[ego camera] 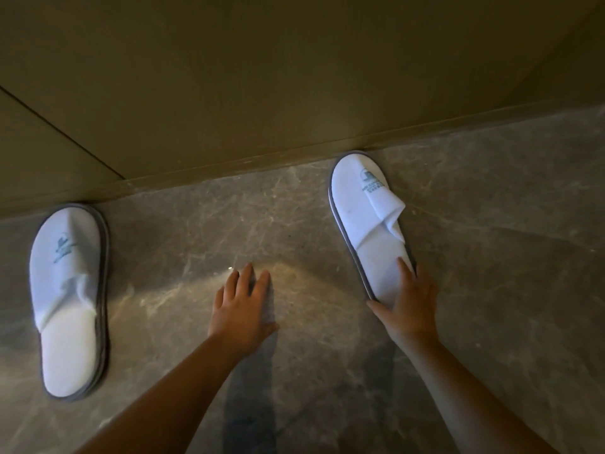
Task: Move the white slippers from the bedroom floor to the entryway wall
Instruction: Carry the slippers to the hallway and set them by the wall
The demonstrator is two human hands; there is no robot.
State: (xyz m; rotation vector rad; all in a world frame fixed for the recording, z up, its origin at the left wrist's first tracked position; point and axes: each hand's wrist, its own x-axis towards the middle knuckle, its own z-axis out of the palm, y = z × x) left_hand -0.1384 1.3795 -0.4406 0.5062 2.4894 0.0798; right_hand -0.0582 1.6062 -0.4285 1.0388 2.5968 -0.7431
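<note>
Far left in my view, one white slipper (67, 298) lies flat on the marble floor (183, 244), sole down. Its toe points up at the wall (294, 77) and touches the skirting strip (229, 167) at the foot of it. It looks like a stack: I can see several grey sole edges layered along its right side. There is a faded green logo on the upper, and the heel bed is open and bare. No hand is on it.

Moving right, my left hand (240, 306) is spread flat, palm down, on or just over the bare floor between the two slippers; I cannot tell whether it touches. Its fingers (246, 276) are stretched out and slightly apart, holding nothing. The shadow of the hand and forearm falls on the tiles just to its right.

Further right, the second white slipper (366, 221) also sits sole down, with its toe touching the same skirting and its heel angled toward me and to the right. Its upper carries a green logo, and the strap edge is folded over into a crumpled flap (391, 213). My right hand (407, 303) is on the heel end. Its fingers are apart, with one fingertip on the insole, the thumb along the left edge of the heel, and the rest hidden on the right side. The grip looks loose, not clamped.
</note>
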